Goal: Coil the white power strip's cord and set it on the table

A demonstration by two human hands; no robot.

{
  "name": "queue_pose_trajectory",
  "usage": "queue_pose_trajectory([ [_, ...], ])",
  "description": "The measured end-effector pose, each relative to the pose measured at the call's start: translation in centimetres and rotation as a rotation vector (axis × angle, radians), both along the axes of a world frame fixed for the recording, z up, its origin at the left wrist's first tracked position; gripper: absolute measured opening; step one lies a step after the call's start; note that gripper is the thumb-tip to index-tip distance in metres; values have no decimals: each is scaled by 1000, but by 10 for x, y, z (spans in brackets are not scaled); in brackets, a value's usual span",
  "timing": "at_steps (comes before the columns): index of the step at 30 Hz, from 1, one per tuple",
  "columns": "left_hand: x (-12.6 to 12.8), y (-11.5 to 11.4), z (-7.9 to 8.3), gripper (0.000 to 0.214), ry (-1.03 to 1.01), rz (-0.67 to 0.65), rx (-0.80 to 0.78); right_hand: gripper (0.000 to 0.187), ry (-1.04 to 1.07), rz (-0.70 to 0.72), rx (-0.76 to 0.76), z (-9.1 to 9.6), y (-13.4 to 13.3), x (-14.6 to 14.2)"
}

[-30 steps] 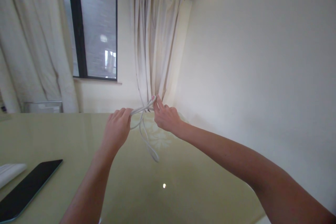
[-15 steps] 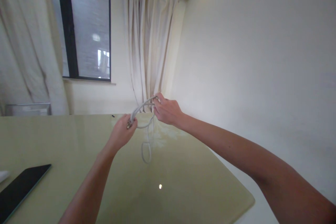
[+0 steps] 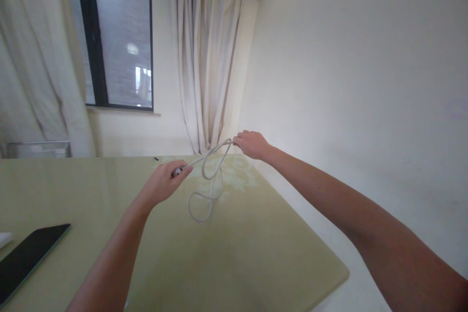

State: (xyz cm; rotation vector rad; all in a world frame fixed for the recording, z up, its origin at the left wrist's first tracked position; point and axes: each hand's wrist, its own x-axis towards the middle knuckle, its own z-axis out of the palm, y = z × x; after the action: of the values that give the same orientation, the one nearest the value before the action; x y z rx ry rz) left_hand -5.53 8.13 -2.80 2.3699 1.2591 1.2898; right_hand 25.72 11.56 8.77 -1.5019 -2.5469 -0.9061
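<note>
A thin white cable stretches between my two hands above the far part of the table. My left hand is closed around one end of it, where a small whitish piece, perhaps a plug, shows between thumb and fingers. My right hand pinches the cable farther along, higher and to the right. From there the cable drops in loose loops, and its lowest loop hangs over or rests on the tabletop; I cannot tell which.
The pale yellow-green table has a rounded corner at the right front. A dark flat panel lies at the left, beside a white object. A tiny dark item sits at the far edge. Curtains hang behind, with a wall at the right.
My right hand has moved right, away from my left hand, drawing the cable out between them. The bunched loops have spread, and the hanging loop has widened.
</note>
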Motion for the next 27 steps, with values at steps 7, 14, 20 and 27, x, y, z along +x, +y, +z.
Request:
queue_pose_trajectory([
  [7,-18,2,-4,46,58,-12,-49,45,45,-77,82,-5,25,53],
  [14,-15,9,-16,31,379,283,-8,25,-53,-44,81,7,23,51],
  [20,31,4,-21,21,95,122,-170,43,-159,45,164,25,-7,-17],
  [27,39,-16,5,34,-284,-112,-87,55,-22,98,51,18,-22,-61],
])
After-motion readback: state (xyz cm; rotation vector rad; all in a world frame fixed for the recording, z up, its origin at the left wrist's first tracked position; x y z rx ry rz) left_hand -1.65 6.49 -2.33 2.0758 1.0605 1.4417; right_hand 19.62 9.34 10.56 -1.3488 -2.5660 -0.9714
